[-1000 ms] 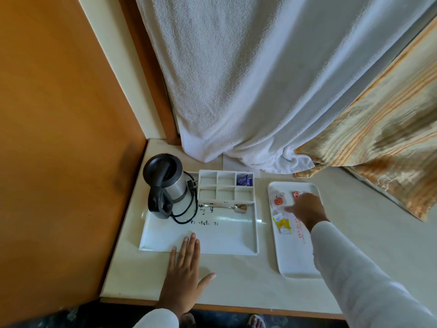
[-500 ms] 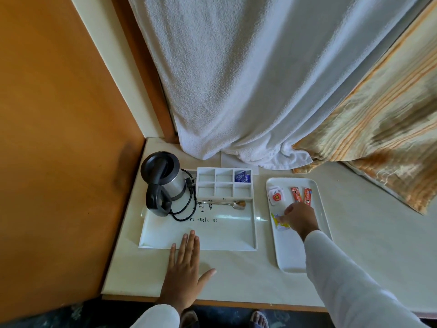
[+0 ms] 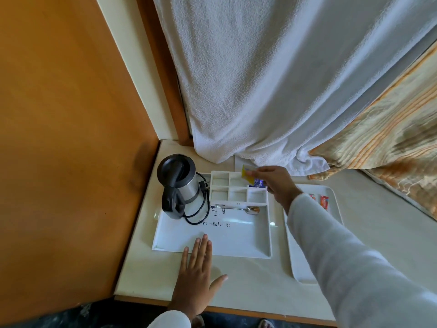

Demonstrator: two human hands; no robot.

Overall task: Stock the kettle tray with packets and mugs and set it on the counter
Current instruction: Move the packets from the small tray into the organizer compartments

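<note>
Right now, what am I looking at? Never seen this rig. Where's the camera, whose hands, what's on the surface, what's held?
No machine here: a person wears one wide-angle camera on the head, looking down at their own hands. The left hand lies flat on the counter, fingertips on the kettle tray. That tray carries a kettle, a spoon and a divided organiser with a blue packet. The right hand has a grip on a yellow packet above the organiser. A second tray holds orange sachets.

White towel (image 3: 272,79), striped curtain (image 3: 383,136)
</note>
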